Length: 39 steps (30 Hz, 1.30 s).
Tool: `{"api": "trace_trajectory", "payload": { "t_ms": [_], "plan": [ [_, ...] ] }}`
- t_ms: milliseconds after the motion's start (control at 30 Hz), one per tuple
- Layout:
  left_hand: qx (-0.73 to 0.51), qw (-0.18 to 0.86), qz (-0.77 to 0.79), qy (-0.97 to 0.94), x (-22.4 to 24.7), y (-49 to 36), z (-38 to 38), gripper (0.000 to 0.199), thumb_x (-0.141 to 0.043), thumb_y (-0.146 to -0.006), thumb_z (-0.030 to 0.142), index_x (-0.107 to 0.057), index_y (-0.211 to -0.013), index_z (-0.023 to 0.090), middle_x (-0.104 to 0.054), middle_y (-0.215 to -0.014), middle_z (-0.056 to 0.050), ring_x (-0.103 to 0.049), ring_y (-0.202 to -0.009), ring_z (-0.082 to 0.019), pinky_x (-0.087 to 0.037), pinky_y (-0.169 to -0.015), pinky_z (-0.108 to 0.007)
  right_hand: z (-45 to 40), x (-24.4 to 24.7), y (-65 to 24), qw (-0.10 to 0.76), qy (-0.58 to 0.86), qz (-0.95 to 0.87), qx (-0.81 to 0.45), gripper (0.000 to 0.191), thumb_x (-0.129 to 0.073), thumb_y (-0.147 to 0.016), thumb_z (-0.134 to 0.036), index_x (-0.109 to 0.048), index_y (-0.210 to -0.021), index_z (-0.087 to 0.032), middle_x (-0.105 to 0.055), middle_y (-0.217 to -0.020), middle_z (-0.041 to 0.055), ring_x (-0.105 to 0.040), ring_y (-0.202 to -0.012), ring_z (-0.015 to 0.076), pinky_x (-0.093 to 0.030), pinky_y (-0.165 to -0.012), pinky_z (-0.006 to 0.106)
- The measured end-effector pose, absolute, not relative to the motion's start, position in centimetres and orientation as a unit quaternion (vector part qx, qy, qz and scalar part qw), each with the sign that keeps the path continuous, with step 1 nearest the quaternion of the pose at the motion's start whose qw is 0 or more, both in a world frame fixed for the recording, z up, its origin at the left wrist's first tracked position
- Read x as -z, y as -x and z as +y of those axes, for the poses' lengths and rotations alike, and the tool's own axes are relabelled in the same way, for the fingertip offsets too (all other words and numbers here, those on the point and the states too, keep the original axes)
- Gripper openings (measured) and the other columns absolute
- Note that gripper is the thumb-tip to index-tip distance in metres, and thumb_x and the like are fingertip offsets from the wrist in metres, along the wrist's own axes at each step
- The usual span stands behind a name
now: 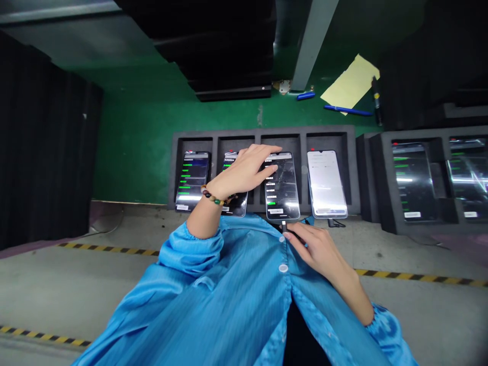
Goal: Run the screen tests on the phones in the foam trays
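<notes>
My left hand (247,170) reaches across the black foam tray (354,168), fingers stretched out over the top of a smartphone (282,190) in the third compartment. That phone's dark screen shows a list of text lines. Just below its bottom edge, my right hand (310,244) pinches a charging cable plug (284,226) pointing up at the phone, a small gap apart. Under my left wrist a second phone (236,207) is partly hidden. A phone with green text (192,180) lies in the leftmost compartment, and a phone with a white screen (327,183) in the rightmost.
Another foam tray (438,134) with phones stands at the right. Behind lie a yellow paper (351,84), a blue pen (347,110), a blue cap (305,95) and a black marker (376,101) on the green table (133,147). Dark stacks (46,137) flank the left side.
</notes>
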<state>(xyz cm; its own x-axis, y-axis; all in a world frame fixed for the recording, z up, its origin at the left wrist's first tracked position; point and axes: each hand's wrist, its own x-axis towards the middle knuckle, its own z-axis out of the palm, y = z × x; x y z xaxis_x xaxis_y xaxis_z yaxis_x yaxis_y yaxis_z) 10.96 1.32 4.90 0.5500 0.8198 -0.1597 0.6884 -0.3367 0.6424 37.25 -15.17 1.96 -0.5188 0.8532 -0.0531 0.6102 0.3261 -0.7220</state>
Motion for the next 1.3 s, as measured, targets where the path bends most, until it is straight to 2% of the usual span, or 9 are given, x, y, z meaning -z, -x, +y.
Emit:
{"api": "trace_trajectory", "payload": {
  "t_ms": [133,367,567,800,933,1067,1133,1233,1300],
  "plan": [
    [-0.094,0.327,0.467,-0.816,-4.8,-11.1,1.3,0.053,-0.052,-0.108,0.032,-0.050,-0.161,0.024,-0.057,-0.166,-0.011,-0.051,-0.151,-0.033,-0.040,-0.126,-0.060,-15.2,-1.9,-37.3,0.159,0.467,-0.789,-0.366,0.029,-0.050,-0.118,-0.039,-0.074,-0.120,-0.023,-0.084,-0.107,0.0035,-0.082,-0.089,0.0195,-0.058,-0.073,0.029],
    [-0.093,0.332,0.474,-0.810,-5.1,-11.3,1.2,0.051,-0.047,-0.111,0.040,-0.051,-0.160,0.026,-0.058,-0.166,-0.010,-0.053,-0.149,-0.033,-0.039,-0.127,-0.060,-15.1,-1.7,-37.3,0.154,0.473,-0.791,-0.356,0.030,-0.050,-0.118,-0.040,-0.074,-0.124,-0.024,-0.084,-0.111,0.0037,-0.082,-0.093,0.0205,-0.058,-0.076,0.029],
    [-0.099,0.335,0.474,-0.808,-5.0,-11.4,1.2,0.051,-0.044,-0.112,0.042,-0.052,-0.159,0.023,-0.058,-0.165,-0.011,-0.052,-0.150,-0.033,-0.039,-0.127,-0.059,-14.9,-1.8,-37.1,0.147,0.482,-0.798,-0.331,0.032,-0.050,-0.117,-0.042,-0.076,-0.119,-0.023,-0.085,-0.108,0.0043,-0.082,-0.089,0.0208,-0.057,-0.072,0.029],
    [-0.099,0.347,0.478,-0.801,-5.2,-11.6,1.2,0.050,-0.048,-0.111,0.048,-0.056,-0.154,0.025,-0.061,-0.162,-0.010,-0.052,-0.148,-0.033,-0.038,-0.127,-0.059,-14.9,-2.0,-36.8,0.153,0.508,-0.768,-0.358,0.030,-0.053,-0.116,-0.043,-0.075,-0.117,-0.023,-0.083,-0.108,0.0057,-0.082,-0.091,0.0226,-0.061,-0.077,0.032],
    [-0.098,0.353,0.475,-0.800,-5.2,-11.5,1.3,0.051,-0.046,-0.112,0.052,-0.056,-0.155,0.026,-0.060,-0.163,-0.009,-0.051,-0.149,-0.033,-0.037,-0.128,-0.060,-15.6,-1.3,-36.7,0.185,0.516,-0.751,-0.367,0.029,-0.052,-0.116,-0.044,-0.071,-0.125,-0.023,-0.080,-0.113,0.0082,-0.080,-0.098,0.0224,-0.064,-0.085,0.034],
    [-0.099,0.348,0.475,-0.802,-4.8,-11.3,1.4,0.053,-0.041,-0.113,0.053,-0.054,-0.157,0.027,-0.058,-0.165,-0.010,-0.050,-0.151,-0.033,-0.036,-0.129,-0.061,-16.6,0.3,-36.3,0.199,0.519,-0.772,-0.309,0.034,-0.044,-0.117,-0.036,-0.071,-0.131,-0.020,-0.071,-0.101,0.0094,-0.075,-0.089,0.0201,-0.064,-0.080,0.031],
    [-0.098,0.346,0.472,-0.805,-4.6,-11.4,1.4,0.054,-0.039,-0.114,0.055,-0.053,-0.158,0.027,-0.058,-0.166,-0.010,-0.050,-0.152,-0.033,-0.035,-0.130,-0.061,-17.3,1.3,-36.3,0.231,0.515,-0.778,-0.275,0.035,-0.045,-0.116,-0.031,-0.069,-0.139,-0.019,-0.070,-0.103,0.0107,-0.075,-0.093,0.0204,-0.066,-0.082,0.031],
    [-0.108,0.345,0.462,-0.810,-4.8,-11.1,1.2,0.056,-0.039,-0.115,0.055,-0.051,-0.161,0.026,-0.056,-0.167,-0.010,-0.049,-0.154,-0.031,-0.034,-0.132,-0.058,-18.7,2.9,-36.8,0.316,0.517,-0.766,-0.217,0.041,-0.052,-0.113,-0.026,-0.065,-0.151,-0.021,-0.069,-0.122,0.0160,-0.075,-0.115,0.0259,-0.068,-0.095,0.040],
    [-0.137,0.331,0.462,-0.812,-5.3,-10.3,0.9,0.057,-0.039,-0.115,0.055,-0.050,-0.162,0.025,-0.056,-0.168,-0.011,-0.051,-0.154,-0.030,-0.032,-0.134,-0.054,-19.7,3.6,-37.6,0.377,0.517,-0.746,-0.184,0.044,-0.050,-0.113,-0.030,-0.064,-0.154,-0.022,-0.070,-0.119,0.0166,-0.076,-0.119,0.0302,-0.067,-0.100,0.049]
  ]
}}
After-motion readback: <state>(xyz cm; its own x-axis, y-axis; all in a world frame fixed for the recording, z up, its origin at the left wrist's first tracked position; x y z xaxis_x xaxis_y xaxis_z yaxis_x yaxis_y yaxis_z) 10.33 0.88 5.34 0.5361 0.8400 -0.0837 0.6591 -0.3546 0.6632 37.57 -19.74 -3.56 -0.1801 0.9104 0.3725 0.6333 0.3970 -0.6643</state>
